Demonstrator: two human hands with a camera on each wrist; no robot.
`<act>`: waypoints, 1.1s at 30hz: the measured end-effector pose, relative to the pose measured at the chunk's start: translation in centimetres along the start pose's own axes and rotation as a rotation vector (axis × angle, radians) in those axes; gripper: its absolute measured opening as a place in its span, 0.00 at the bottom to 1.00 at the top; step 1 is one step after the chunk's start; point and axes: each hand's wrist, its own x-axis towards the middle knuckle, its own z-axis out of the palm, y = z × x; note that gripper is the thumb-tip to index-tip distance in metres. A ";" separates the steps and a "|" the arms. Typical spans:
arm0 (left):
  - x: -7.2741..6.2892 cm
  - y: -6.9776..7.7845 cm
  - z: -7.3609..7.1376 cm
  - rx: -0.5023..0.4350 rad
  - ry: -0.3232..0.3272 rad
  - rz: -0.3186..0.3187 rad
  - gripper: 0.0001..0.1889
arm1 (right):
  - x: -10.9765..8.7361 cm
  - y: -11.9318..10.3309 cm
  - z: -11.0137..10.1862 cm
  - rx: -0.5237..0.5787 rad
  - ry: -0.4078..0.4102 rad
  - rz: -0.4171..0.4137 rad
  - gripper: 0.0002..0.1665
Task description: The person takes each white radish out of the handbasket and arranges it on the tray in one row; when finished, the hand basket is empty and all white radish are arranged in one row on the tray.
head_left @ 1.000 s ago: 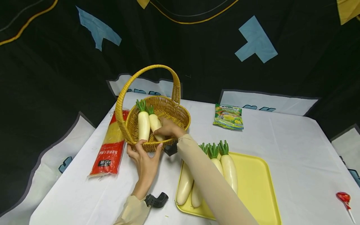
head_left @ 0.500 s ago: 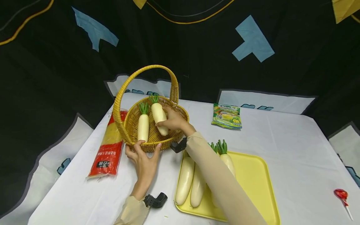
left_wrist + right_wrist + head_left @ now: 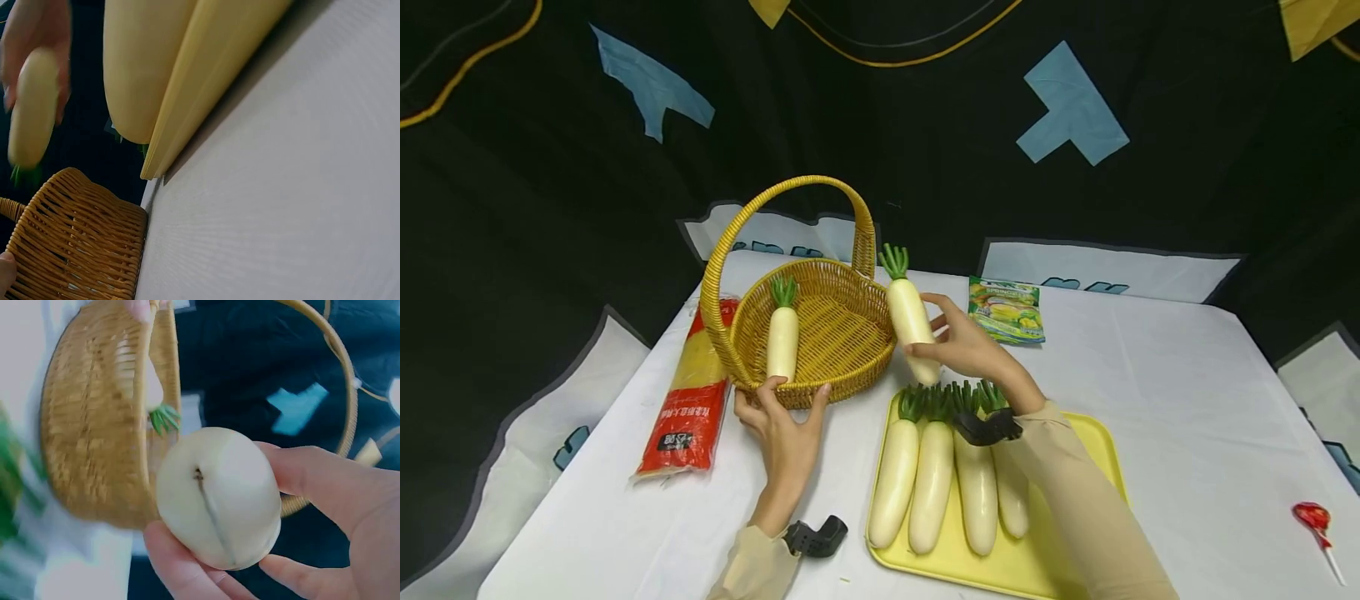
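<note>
My right hand (image 3: 964, 340) grips a white radish (image 3: 910, 321) with green stem stubs, held up just right of the basket rim. Its blunt lower end (image 3: 219, 500) faces the camera in the right wrist view, between thumb and fingers. The yellow wicker basket (image 3: 850, 379) has a tall arched handle. One other white radish (image 3: 782, 342) lies inside it at the left. My left hand (image 3: 786, 433) holds the basket's near rim, thumb and fingers spread along it. In the left wrist view, only a fingertip (image 3: 6, 272) of that hand shows at the basket.
A yellow tray (image 3: 1101, 442) bearing several white radishes (image 3: 932, 492) lies in front of the basket, partly under my right forearm. A red and yellow noodle packet (image 3: 688, 408) is left of the basket. A green soup packet (image 3: 1006, 311) lies at the back, a red lollipop (image 3: 1312, 518) far right.
My right hand has lifted one white radish out of the basket and carried it right, past the rim. My left hand has stayed on the near rim.
</note>
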 end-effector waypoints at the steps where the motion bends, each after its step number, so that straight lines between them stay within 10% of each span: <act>1: 0.0 0.0 0.0 0.001 -0.001 -0.001 0.34 | -0.8 0.6 -0.6 0.008 0.007 0.009 0.49; 17: 0.1 -0.2 0.1 0.004 0.031 0.055 0.34 | -10.9 7.2 -3.7 -0.161 0.065 0.225 0.51; 33: 0.1 -0.2 0.2 0.002 0.039 0.069 0.34 | -15.3 8.9 -2.4 -0.123 -0.036 0.301 0.55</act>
